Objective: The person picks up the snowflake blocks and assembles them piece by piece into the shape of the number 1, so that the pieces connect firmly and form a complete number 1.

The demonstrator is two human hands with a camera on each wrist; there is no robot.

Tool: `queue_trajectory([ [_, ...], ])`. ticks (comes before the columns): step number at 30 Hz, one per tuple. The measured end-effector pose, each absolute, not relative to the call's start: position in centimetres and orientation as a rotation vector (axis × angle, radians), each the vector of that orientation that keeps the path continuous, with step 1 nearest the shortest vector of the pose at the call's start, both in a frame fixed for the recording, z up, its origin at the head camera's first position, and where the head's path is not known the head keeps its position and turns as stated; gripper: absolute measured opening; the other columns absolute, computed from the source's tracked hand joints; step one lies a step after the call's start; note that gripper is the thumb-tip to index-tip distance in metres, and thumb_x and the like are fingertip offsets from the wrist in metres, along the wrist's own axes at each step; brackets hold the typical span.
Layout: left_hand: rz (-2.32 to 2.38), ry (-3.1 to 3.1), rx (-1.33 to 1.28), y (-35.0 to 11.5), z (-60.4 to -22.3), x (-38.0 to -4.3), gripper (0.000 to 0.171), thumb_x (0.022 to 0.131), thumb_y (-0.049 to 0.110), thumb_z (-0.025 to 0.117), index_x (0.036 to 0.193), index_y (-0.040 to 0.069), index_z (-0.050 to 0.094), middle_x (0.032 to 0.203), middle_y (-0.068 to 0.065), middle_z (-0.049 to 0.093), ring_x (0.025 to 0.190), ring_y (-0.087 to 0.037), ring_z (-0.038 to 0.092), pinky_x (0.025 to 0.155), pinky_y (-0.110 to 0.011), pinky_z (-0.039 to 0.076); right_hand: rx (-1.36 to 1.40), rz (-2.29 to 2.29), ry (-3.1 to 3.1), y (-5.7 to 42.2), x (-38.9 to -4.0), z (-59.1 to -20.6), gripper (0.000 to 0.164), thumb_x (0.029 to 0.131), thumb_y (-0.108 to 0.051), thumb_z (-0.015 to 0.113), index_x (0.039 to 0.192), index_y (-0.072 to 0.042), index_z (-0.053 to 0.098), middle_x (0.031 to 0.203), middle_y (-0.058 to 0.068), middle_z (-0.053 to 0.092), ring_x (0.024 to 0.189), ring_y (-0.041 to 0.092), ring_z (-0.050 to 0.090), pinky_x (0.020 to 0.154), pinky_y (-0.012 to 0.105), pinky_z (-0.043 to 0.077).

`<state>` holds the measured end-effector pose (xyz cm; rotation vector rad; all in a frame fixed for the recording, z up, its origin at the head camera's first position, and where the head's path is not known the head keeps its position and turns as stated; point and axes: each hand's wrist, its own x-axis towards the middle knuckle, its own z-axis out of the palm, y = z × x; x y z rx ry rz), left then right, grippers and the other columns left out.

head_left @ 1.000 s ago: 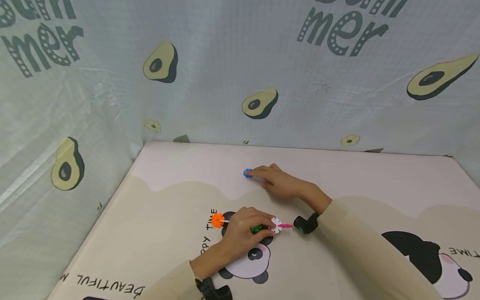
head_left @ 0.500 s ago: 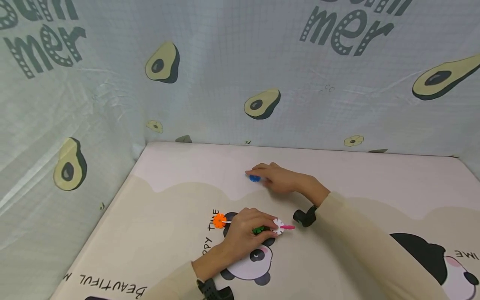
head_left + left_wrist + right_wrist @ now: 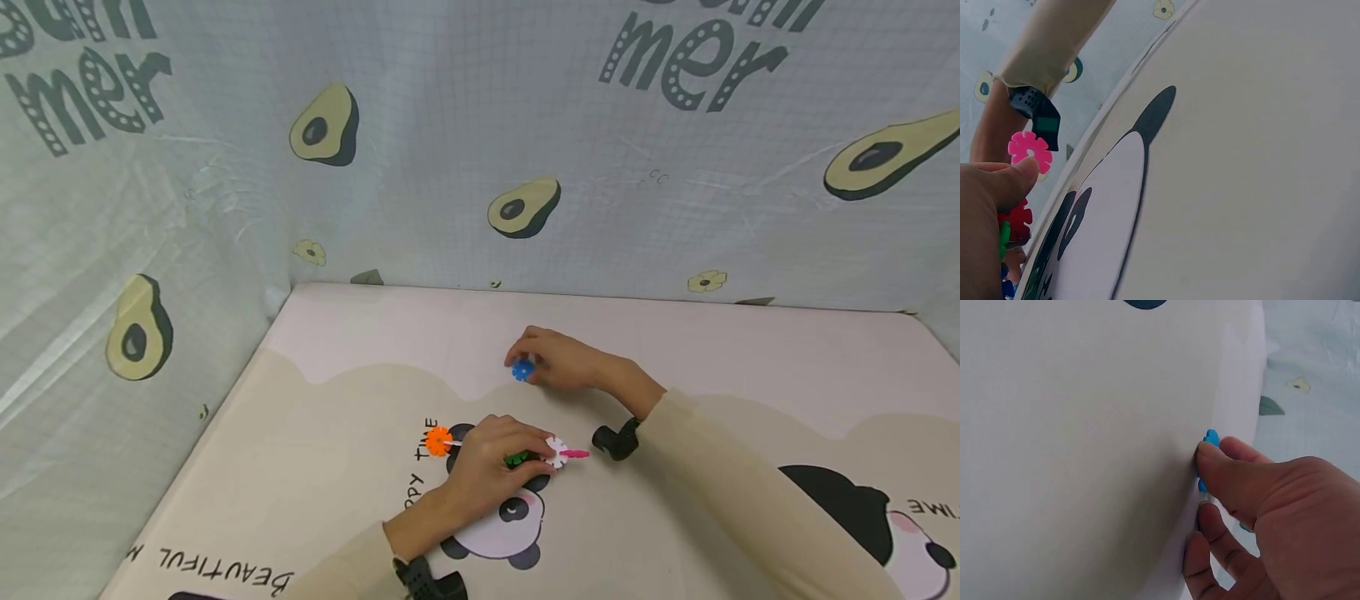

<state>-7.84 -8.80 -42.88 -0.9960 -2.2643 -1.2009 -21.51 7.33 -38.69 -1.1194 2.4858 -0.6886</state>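
Observation:
My left hand point(image 3: 495, 458) grips a cluster of joined plastic snowflake discs low over the panda print. An orange disc point(image 3: 438, 442) sticks out at its left, and a white disc point(image 3: 556, 452) with an edge-on pink disc point(image 3: 576, 454) at its right. Under the fingers a green disc point(image 3: 516, 459) partly shows. In the left wrist view the thumb presses the pink disc point(image 3: 1030, 150), above a red disc point(image 3: 1017, 217); the hand hides the rest. Farther back, my right hand point(image 3: 562, 358) pinches a single blue snowflake disc point(image 3: 522, 370) between thumb and finger.
Both hands work over a pale table covering point(image 3: 337, 467) printed with pandas and lettering. Behind it hangs an avocado-print curtain point(image 3: 420, 167), meeting the table's back edge. A dark object point(image 3: 191, 596) is cut off at the bottom left.
My right fingertip first lay on the blue disc; the disc slid right and towards me, and is now pinched and tilted up. The left hand and its cluster stayed nearly still.

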Motion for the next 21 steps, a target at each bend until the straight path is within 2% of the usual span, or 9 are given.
queue_trajectory([
  [6, -1.182, -2.225, -1.017, -8.7, -42.8, -7.8, 0.016, 0.075, 0.014, 0.083, 0.089, 0.013, 0.075, 0.097, 0.003, 0.072, 0.091, -0.005, 0.063, 0.074, -0.016, 0.042, -1.098, -0.696, 2.519, 7.7, -21.2, -38.9, 0.023, 0.086, -0.008, 0.071, 0.108, -0.010, 0.064, 0.096, 0.003, 0.054, 0.088, 0.019, 0.052, 0.082, 0.032, 0.047],
  [14, -1.154, -2.207, -1.039, -8.8, -42.9, -7.7, 0.019, 0.074, 0.013, 0.083, 0.090, 0.013, 0.072, 0.101, 0.001, 0.071, 0.095, -0.007, 0.063, 0.077, -0.016, 0.042, -1.124, -0.754, 2.593, 8.7, -20.6, -39.5, 0.014, 0.089, -0.008, 0.068, 0.103, -0.006, 0.065, 0.091, -0.001, 0.060, 0.083, 0.015, 0.053, 0.078, 0.031, 0.048],
  [21, -1.121, -2.230, -1.037, -8.8, -42.8, -7.8, 0.025, 0.074, 0.014, 0.083, 0.096, 0.012, 0.071, 0.103, 0.001, 0.070, 0.098, -0.008, 0.062, 0.082, -0.017, 0.044, -1.068, -0.895, 2.621, 10.5, -19.6, -39.6, 0.026, 0.089, -0.009, 0.068, 0.115, -0.010, 0.065, 0.082, -0.004, 0.057, 0.071, 0.012, 0.050, 0.065, 0.028, 0.046],
])
